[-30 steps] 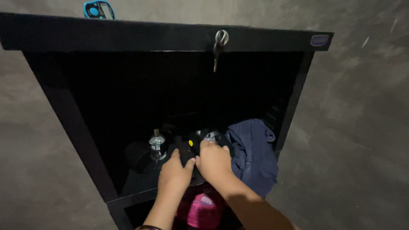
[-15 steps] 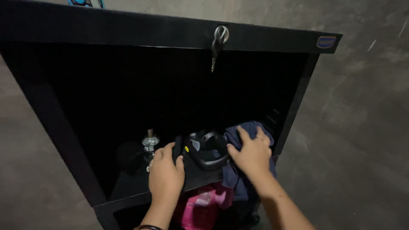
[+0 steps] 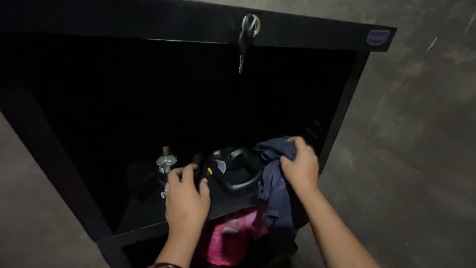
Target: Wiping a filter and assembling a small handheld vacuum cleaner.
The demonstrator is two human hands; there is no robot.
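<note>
Gripping: left hand (image 3: 186, 196) curled on black tool (image 3: 233, 171) | right hand (image 3: 300, 166) clenched on blue cloth (image 3: 272, 183)

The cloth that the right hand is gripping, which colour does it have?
The cloth in the right hand is dark navy blue, shown best in the head view.

The dark blue cloth (image 3: 274, 178) is soft and all crumpled up. My right hand (image 3: 299, 166) grips its top part, and the rest hangs down over the front edge of the shelf. The black tool (image 3: 233, 168) sits on the shelf just beside the cloth. It has a fat curved loop handle and a small yellow dot. My left hand (image 3: 185, 196) rests on its left end. It is dark in there, so I cannot tell its whole shape.
</note>
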